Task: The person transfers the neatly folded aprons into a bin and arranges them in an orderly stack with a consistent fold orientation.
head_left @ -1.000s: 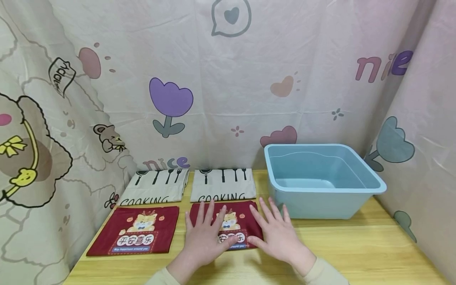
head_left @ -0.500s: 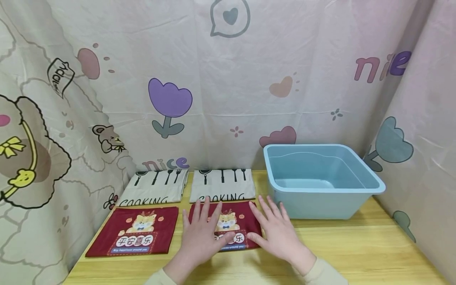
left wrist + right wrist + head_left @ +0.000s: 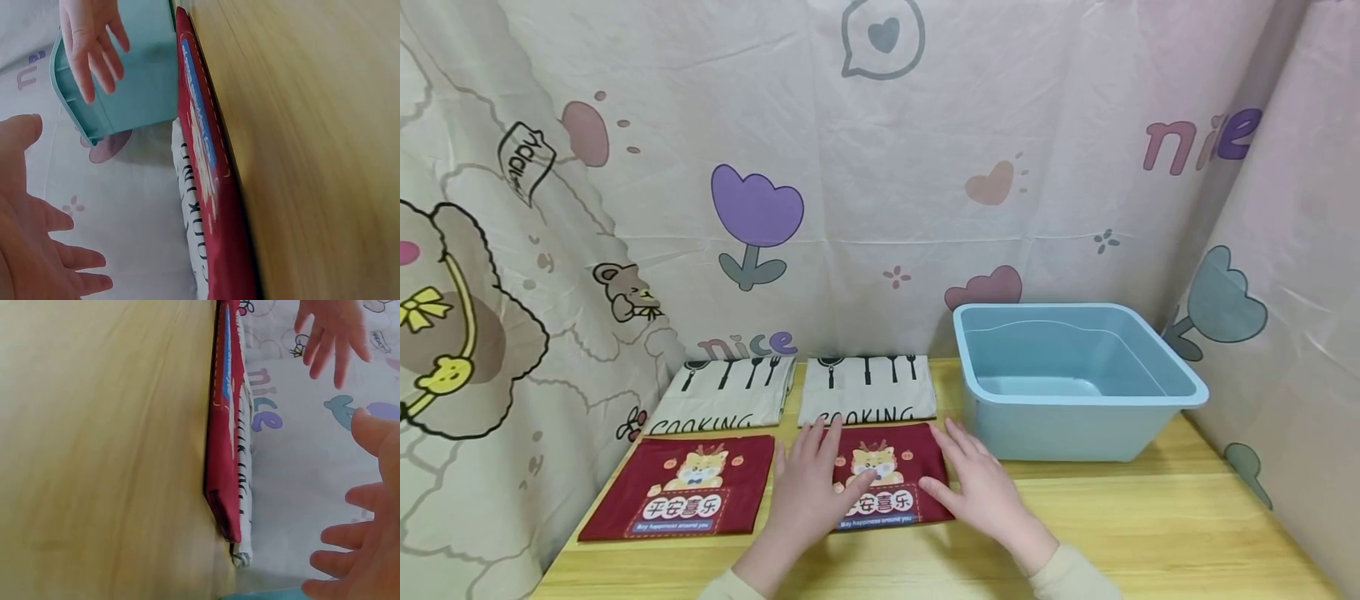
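Note:
My left hand (image 3: 808,492) hovers over the left side of a folded red cloth (image 3: 917,467) printed with a cartoon animal and lettering. Over that cloth's right edge is my right hand (image 3: 985,492), its fingers spread like the left's. In the left wrist view a gap separates the left hand from the folded cloth. The right wrist view likewise shows the right hand apart from the cloth, and neither hand holds anything. A matching folded red cloth (image 3: 745,492) lies to the left. Behind the red ones lie two folded white cloths with "COOKING" print, one left (image 3: 722,400) and one right (image 3: 880,392).
A light blue plastic tub (image 3: 1082,429) stands on the right of the wooden table (image 3: 1157,533), just beyond the right hand. Patterned curtains (image 3: 887,167) hang behind the table and along both sides.
Both hands have turned a little, their palms facing each other more. Their fingers have drawn closer together, and more of the right red cloth's print shows. The cloths and tub have stayed put.

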Demonstrator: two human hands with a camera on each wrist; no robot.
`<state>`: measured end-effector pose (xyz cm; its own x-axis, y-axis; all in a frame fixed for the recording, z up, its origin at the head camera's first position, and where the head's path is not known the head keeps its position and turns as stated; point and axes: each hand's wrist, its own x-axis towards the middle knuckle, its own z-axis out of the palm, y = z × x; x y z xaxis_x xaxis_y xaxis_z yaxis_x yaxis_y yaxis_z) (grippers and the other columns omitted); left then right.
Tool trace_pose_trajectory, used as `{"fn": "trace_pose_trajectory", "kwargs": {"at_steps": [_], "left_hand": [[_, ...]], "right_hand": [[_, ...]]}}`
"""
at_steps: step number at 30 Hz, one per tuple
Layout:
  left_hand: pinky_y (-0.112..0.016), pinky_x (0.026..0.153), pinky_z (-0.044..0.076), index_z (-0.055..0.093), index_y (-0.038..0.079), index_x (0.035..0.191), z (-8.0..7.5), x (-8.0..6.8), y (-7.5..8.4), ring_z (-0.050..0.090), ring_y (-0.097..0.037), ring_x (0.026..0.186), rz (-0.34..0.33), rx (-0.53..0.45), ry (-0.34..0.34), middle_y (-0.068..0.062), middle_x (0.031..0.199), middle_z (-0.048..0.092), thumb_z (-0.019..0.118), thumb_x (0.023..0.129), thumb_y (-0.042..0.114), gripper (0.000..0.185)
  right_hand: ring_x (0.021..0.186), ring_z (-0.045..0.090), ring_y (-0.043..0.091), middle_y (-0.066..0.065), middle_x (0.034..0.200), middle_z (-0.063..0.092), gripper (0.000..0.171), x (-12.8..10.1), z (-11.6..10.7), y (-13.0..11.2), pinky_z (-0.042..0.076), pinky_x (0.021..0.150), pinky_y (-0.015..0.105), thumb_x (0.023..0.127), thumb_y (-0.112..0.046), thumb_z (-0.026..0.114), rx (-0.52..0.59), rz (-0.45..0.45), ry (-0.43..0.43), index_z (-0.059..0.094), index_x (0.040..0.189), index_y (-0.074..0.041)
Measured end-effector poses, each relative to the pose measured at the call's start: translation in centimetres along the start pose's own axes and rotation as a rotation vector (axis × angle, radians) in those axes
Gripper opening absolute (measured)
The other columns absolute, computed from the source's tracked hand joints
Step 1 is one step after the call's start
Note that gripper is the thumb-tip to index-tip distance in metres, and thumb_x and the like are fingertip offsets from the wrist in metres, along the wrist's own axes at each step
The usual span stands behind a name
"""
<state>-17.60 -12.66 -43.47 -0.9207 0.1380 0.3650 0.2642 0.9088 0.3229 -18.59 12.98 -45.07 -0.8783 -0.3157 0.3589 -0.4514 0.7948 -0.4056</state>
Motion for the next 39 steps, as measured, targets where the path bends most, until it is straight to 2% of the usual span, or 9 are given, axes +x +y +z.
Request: {"fn": "trace_pose_trajectory", "kwargs": {"at_steps": [8, 17, 26, 33, 39], "left_hand": [[-0.068, 0.109, 0.024, 0.040, -0.002, 0.148, -0.3, 0.1, -1.0, 0.038, -0.046, 0.135, -0.112, -0.157, -0.003, -0.024, 0.147, 0.044, 0.069, 0.090, 0.046, 0.081], [-0.062, 0.106, 0.035, 0.039, -0.005, 0.148, -0.6, 0.3, -2.5, 0.039, -0.047, 0.134, -0.231, -0.293, -0.057, -0.027, 0.146, 0.044, 0.067, 0.092, 0.046, 0.081], [-0.062, 0.106, 0.035, 0.034, -0.007, 0.149, -0.7, 0.4, -3.8, 0.036, -0.047, 0.136, -0.365, -0.411, -0.138, -0.030, 0.148, 0.040, 0.067, 0.091, 0.050, 0.088], [-0.062, 0.105, 0.037, 0.033, -0.006, 0.149, -0.9, 0.6, -4.5, 0.038, -0.049, 0.134, -0.437, -0.482, -0.179, -0.031, 0.147, 0.039, 0.065, 0.089, 0.055, 0.092], [-0.059, 0.105, 0.038, 0.031, -0.008, 0.149, -0.8, 0.6, -5.3, 0.039, -0.050, 0.132, -0.482, -0.548, -0.209, -0.035, 0.145, 0.040, 0.062, 0.093, 0.053, 0.089]], "right_hand": [[0.129, 0.047, 0.044, 0.020, 0.145, 0.048, 0.071, 0.2, 0.8, 0.5, 0.039, 0.101, 0.063, 0.089, -0.032, 0.073, 0.132, 0.064, 0.000, 0.045, 0.146, -0.003], [0.124, 0.052, 0.043, 0.024, 0.138, 0.054, 0.067, 0.6, 1.3, 1.3, 0.043, 0.100, 0.058, 0.089, -0.029, 0.074, 0.246, 0.182, -0.041, 0.049, 0.142, 0.003], [0.109, 0.062, 0.041, 0.030, 0.128, 0.057, 0.066, 0.6, 1.1, 1.6, 0.049, 0.094, 0.055, 0.089, -0.025, 0.074, 0.401, 0.274, -0.093, 0.048, 0.140, 0.007], [0.106, 0.064, 0.039, 0.028, 0.123, 0.060, 0.066, 0.8, 1.3, 2.0, 0.052, 0.091, 0.052, 0.089, -0.023, 0.074, 0.486, 0.323, -0.109, 0.047, 0.140, 0.009], [0.105, 0.063, 0.039, 0.025, 0.115, 0.064, 0.061, 1.2, 1.4, 2.4, 0.053, 0.090, 0.050, 0.090, -0.020, 0.072, 0.543, 0.360, -0.080, 0.048, 0.136, 0.012]]}}
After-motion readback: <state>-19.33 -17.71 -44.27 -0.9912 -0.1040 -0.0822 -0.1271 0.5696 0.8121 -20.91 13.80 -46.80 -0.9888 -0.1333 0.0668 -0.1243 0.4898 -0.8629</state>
